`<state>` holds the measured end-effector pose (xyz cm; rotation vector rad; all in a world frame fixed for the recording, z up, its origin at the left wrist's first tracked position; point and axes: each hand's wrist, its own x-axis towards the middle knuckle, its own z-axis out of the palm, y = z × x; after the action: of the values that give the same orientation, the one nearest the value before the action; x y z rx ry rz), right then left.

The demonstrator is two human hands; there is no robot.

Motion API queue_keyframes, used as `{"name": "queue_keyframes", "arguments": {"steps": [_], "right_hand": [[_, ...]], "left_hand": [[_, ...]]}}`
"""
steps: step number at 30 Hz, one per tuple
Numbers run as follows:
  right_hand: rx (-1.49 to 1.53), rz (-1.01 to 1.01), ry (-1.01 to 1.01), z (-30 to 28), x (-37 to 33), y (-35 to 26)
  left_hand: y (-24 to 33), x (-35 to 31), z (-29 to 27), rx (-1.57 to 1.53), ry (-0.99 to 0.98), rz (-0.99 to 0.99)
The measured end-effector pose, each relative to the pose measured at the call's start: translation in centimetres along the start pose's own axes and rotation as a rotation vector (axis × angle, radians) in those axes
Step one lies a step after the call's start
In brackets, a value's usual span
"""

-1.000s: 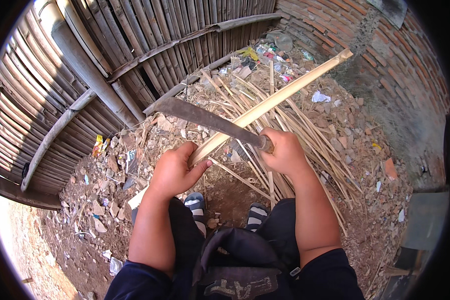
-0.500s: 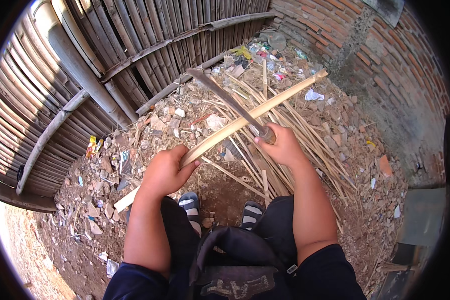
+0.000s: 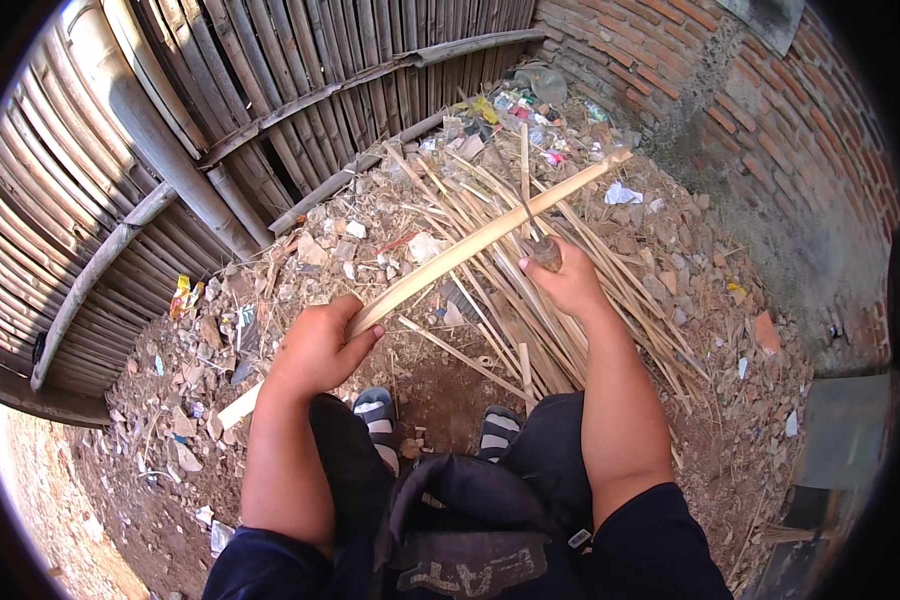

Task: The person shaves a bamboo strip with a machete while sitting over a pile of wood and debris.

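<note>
My left hand (image 3: 318,345) is closed round a long, pale split bamboo strip (image 3: 490,236), which slants from beside my left knee up to the far right. In my right hand (image 3: 568,282) is the handle of a machete (image 3: 540,248). Its blade shows as a thin dark line, seen nearly edge-on, where it crosses the strip. Whether the blade touches the strip I cannot tell. Below both lies a heap of thin bamboo strips (image 3: 610,320) on the ground.
A bamboo wall (image 3: 300,75) stands at the far left, and a brick wall (image 3: 740,110) rises at the right. Rubble and litter (image 3: 195,425) cover the ground. My sandalled feet (image 3: 378,415) are near the heap. A grey panel (image 3: 845,430) is at the right edge.
The machete's blade has turned from pointing far left, broadside, to nearly edge-on and pointing away. The bamboo strip has shifted slightly left and nearer, with both hands still holding on.
</note>
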<state>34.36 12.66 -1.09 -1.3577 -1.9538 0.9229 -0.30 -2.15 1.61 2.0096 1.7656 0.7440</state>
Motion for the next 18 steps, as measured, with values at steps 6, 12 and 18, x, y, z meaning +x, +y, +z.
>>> {"name": "queue_keyframes", "arguments": {"steps": [6, 12, 18], "right_hand": [[-0.093, -0.074, 0.083, 1.6, -1.0, -2.2], [-0.350, -0.191, -0.200, 3.0, -1.9, -4.8], [0.035, -0.053, 0.270, 1.0, 0.1, 0.2]], "left_hand": [[0.8, 0.4, 0.4, -0.059, -0.059, -0.089], [0.8, 0.0, 0.1, -0.031, -0.082, -0.097], [0.8, 0.4, -0.2, -0.060, -0.054, -0.098]]}}
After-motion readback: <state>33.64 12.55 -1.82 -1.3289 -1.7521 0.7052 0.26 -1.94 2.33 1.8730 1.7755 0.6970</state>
